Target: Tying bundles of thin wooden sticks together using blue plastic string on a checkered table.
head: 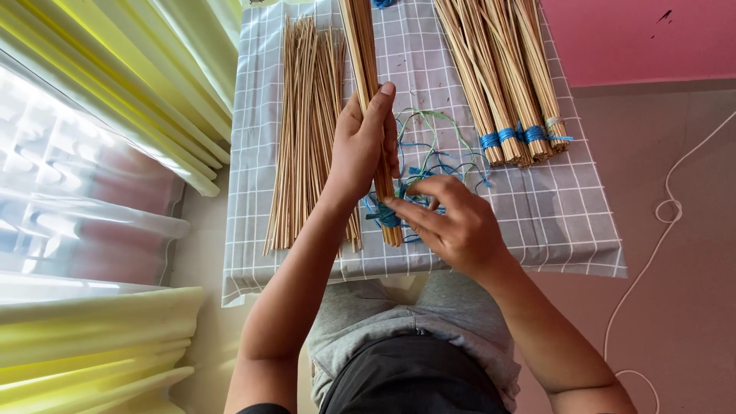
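My left hand (pixel 362 142) grips a bundle of thin bamboo sticks (pixel 360 46) that lies lengthwise on a grey checked cloth (pixel 552 215). My right hand (pixel 448 218) pinches blue string (pixel 387 217) wound around the bundle's near end. A loose tangle of blue and green strings (pixel 441 149) lies just beyond my right hand. Loose sticks (pixel 307 130) are spread to the left of the held bundle. Several bundles tied with blue string (pixel 506 77) lie at the right.
A yellow curtain (pixel 146 77) hangs at the left beside a bright window. A pink wall (pixel 636 38) is at the upper right. A white cord (pixel 667 207) runs across the floor at the right. My lap is below the cloth's front edge.
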